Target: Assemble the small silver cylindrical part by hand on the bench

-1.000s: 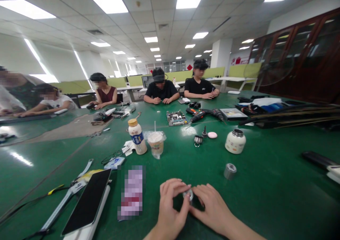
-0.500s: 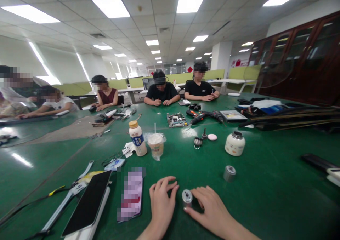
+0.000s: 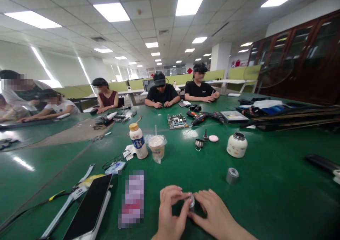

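1. At near left on the green table [image 3: 260, 201], dark-screened tablet [image 3: 91, 203], slanted, pale block under it; blurred purple item [image 3: 132, 201] just right of it.
2. Further back, gold-capped bottle [image 3: 138, 142], upright; plastic cup [image 3: 157, 149] with straw just beside it.
3. Near centre, left hand [image 3: 171, 210]; thumb and index curled in a narrow pinch, tips on the metal cylinder's top and side.
4. Metal cylinder [image 3: 192, 205] between both hands, near table edge; short, round, silver-grey, shiny; bright rim; roughly upright; fingers cover much of it, base contact can't be told.
5. Right hand [image 3: 215, 210]; half-closed C, fingers and thumb around the cylinder's right side, steadying grip.
6. Right and beyond, second cylinder [image 3: 232, 177]; upright, alone, dull silver side, paler round top with darker centre.
7. Behind it, cream jar [image 3: 237, 146]; lidless, dark mouth, printed front.
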### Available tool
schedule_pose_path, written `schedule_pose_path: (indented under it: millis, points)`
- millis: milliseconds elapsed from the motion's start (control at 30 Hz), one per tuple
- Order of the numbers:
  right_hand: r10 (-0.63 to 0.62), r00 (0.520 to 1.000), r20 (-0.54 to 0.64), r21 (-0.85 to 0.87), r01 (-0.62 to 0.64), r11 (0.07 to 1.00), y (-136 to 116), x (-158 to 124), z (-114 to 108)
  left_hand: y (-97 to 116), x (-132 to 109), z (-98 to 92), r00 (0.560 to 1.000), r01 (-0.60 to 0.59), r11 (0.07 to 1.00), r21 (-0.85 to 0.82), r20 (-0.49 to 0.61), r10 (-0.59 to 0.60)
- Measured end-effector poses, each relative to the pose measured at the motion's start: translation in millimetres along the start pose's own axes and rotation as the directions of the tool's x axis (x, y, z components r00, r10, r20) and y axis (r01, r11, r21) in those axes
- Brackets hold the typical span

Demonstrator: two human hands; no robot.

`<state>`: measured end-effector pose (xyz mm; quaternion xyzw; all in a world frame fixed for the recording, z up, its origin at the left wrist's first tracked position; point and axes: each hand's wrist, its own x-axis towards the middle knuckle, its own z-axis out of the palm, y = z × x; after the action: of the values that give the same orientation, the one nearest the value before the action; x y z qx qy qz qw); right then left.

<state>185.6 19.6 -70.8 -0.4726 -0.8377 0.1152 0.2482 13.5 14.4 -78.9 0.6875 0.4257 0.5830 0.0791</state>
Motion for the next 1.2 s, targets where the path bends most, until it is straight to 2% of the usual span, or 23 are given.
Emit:
schedule_pose_path:
  millis: [200, 333, 467, 633, 733, 867, 900, 967, 1033, 1067, 1133, 1200]
  points:
    - [0.002, 1.0, -0.002, 0.017, -0.002, 1.0, 3, 0, 3, 6, 3, -1.3, 0.999, -0.022, 0.999, 0.038, 0.031, 0.021]
    - [-0.002, 1.0, 0.004, 0.007, 0.002, 1.0, 2, 0, 2, 10, 5, -5.1, 0.993, -0.061, 0.995, 0.076, 0.11, 0.053]
    - [-0.009, 1.0, 0.005, 0.007, 0.009, 1.0, 1, 0, 1, 12, 4, -7.7, 0.995, -0.009, 0.998, 0.059, 0.104, 0.002]
    - [-0.009, 1.0, -0.006, 0.002, 0.009, 1.0, 1, 1, 1, 12, 3, -4.9, 0.994, 0.027, 0.99, 0.135, 0.099, -0.041]
    - [0.0, 1.0, -0.002, 0.011, 0.0, 1.0, 0, 1, 0, 9, 6, -3.1, 0.994, 0.084, 0.988, 0.126, 0.063, -0.092]
    - [0.027, 0.999, 0.018, 0.022, -0.027, 0.999, -2, 1, -2, -6, 11, -3.9, 0.977, 0.209, 0.954, 0.215, -0.079, -0.197]
    - [0.032, 0.999, 0.022, 0.022, -0.033, 0.999, -3, 1, -3, -11, 12, -4.5, 0.971, 0.239, 0.936, 0.257, -0.066, -0.23]
    - [0.04, 0.999, 0.029, 0.02, -0.04, 0.999, -3, 2, -3, -20, 13, -5.9, 0.959, 0.257, 0.907, 0.334, 0.028, -0.282]
    - [0.042, 0.999, 0.031, 0.018, -0.043, 0.999, -4, 2, -2, -25, 13, -7.1, 0.951, 0.233, 0.899, 0.37, 0.107, -0.291]
    - [0.044, 0.999, 0.029, 0.016, -0.045, 0.999, -3, 2, -2, -26, 13, -7.4, 0.953, 0.225, 0.9, 0.373, 0.11, -0.284]
    - [0.046, 0.999, 0.023, 0.012, -0.046, 0.999, -3, 2, -1, -23, 13, -7.1, 0.969, 0.21, 0.919, 0.334, 0.056, -0.242]
    - [0.041, 0.999, 0.017, 0.011, -0.042, 0.999, -2, 1, 0, -16, 11, -5.2, 0.986, 0.167, 0.963, 0.21, -0.046, -0.161]
